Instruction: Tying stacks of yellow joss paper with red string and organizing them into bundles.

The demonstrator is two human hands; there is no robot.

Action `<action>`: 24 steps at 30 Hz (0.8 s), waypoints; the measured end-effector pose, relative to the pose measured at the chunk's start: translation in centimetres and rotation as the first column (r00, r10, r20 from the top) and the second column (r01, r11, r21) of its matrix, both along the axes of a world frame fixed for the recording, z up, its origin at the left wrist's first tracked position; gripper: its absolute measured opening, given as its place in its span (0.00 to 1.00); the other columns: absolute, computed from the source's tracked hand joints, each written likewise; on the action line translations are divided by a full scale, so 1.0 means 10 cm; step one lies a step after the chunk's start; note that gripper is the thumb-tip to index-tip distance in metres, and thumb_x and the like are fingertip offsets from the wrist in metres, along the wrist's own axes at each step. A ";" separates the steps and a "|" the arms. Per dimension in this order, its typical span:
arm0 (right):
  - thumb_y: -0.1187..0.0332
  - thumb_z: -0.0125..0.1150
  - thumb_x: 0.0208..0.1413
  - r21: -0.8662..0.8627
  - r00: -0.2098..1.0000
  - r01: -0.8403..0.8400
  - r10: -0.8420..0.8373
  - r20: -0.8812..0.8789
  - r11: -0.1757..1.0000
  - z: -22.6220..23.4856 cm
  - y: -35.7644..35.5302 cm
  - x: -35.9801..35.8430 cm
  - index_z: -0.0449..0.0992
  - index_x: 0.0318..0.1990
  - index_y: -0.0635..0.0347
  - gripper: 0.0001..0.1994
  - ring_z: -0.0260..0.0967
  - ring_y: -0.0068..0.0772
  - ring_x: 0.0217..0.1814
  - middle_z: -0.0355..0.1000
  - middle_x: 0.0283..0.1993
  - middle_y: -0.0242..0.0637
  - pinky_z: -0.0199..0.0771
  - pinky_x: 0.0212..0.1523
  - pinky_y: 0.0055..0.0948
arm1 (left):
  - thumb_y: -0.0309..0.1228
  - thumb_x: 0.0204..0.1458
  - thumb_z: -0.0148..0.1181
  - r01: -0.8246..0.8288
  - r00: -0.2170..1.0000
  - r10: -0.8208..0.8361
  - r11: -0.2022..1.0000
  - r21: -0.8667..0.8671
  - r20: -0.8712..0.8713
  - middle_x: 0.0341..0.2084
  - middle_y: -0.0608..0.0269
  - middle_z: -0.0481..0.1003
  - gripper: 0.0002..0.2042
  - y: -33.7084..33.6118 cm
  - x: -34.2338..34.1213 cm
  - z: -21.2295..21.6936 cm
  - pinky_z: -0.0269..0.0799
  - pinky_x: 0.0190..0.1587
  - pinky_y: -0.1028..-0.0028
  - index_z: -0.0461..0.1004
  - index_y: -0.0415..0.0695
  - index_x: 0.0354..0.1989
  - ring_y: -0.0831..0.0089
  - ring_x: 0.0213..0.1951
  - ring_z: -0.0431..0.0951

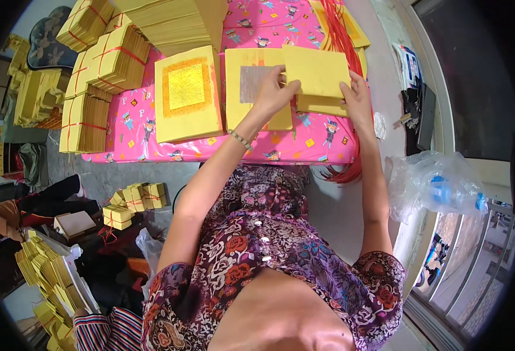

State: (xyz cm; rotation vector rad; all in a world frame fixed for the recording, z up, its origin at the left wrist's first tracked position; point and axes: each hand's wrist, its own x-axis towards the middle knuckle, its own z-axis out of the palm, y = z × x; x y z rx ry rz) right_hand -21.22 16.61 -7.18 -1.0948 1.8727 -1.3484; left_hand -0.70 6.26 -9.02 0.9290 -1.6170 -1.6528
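At the far left, loose yellow paper bundles point(38, 96) lie heaped on the floor, and further down more small bundles point(135, 199) tied with red string sit on dark ground beside a person's striped sleeve point(102, 330). The counter point(322, 143) is covered with a pink cartoon-print cloth. On its left part stand tied stacks of yellow paper point(102, 70), bound with red string. Next comes a stack topped by a sheet with a gold foil square point(186, 88), then a stack topped by a sheet with a silver foil square point(251, 85). The left hand point(275, 90) rests over that silver-square stack, its fingers closed on the left edge of a plain yellow paper bundle point(319, 79). The right hand point(357, 96) grips the bundle's right edge, fingers curled around it. The bundle is held just above the counter, near its right part. Red strings point(339, 35) trail behind it. At the right, a clear plastic bag point(433, 184) sits by a window frame.
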 end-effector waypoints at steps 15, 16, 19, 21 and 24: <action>0.68 0.56 0.60 0.148 0.913 0.138 -0.068 -0.402 0.979 -0.57 0.31 -0.28 0.61 0.57 0.64 0.20 0.74 0.58 0.52 0.75 0.48 0.55 0.71 0.52 0.48 | 0.31 0.46 0.68 0.166 0.859 0.077 0.894 -0.417 0.506 0.31 0.37 0.77 0.21 0.18 -0.45 -0.31 0.76 0.40 0.55 0.68 0.31 0.44 0.43 0.37 0.80; 0.68 0.56 0.60 0.148 0.906 0.142 -0.069 -0.417 0.979 -0.57 0.31 -0.29 0.60 0.56 0.63 0.20 0.73 0.60 0.52 0.75 0.49 0.55 0.71 0.52 0.48 | 0.29 0.45 0.67 0.172 0.851 0.083 0.890 -0.423 0.519 0.32 0.35 0.76 0.20 0.20 -0.46 -0.32 0.76 0.40 0.54 0.68 0.31 0.43 0.42 0.37 0.79; 0.68 0.56 0.59 0.151 0.907 0.119 -0.046 -0.419 0.981 -0.58 0.31 -0.29 0.60 0.55 0.64 0.20 0.73 0.61 0.51 0.74 0.50 0.57 0.71 0.52 0.49 | 0.27 0.43 0.66 0.169 0.854 0.116 0.860 -0.481 0.508 0.30 0.34 0.76 0.20 0.24 -0.46 -0.35 0.76 0.39 0.53 0.68 0.30 0.43 0.39 0.36 0.79; 0.68 0.57 0.58 0.155 0.898 0.115 -0.036 -0.439 0.981 -0.54 0.31 -0.24 0.61 0.55 0.65 0.20 0.72 0.62 0.52 0.73 0.51 0.58 0.70 0.52 0.50 | 0.25 0.43 0.66 0.165 0.841 0.118 0.873 -0.459 0.528 0.32 0.34 0.75 0.21 0.25 -0.48 -0.35 0.76 0.40 0.53 0.67 0.29 0.45 0.39 0.36 0.78; 0.69 0.59 0.56 0.122 0.779 0.122 -0.019 -0.626 0.985 -0.56 0.30 -0.22 0.62 0.55 0.65 0.21 0.69 0.63 0.52 0.71 0.50 0.59 0.70 0.51 0.51 | 0.23 0.43 0.65 0.093 0.851 0.213 0.839 -0.536 0.481 0.35 0.34 0.74 0.26 0.34 -0.52 -0.36 0.75 0.41 0.54 0.65 0.25 0.51 0.41 0.38 0.78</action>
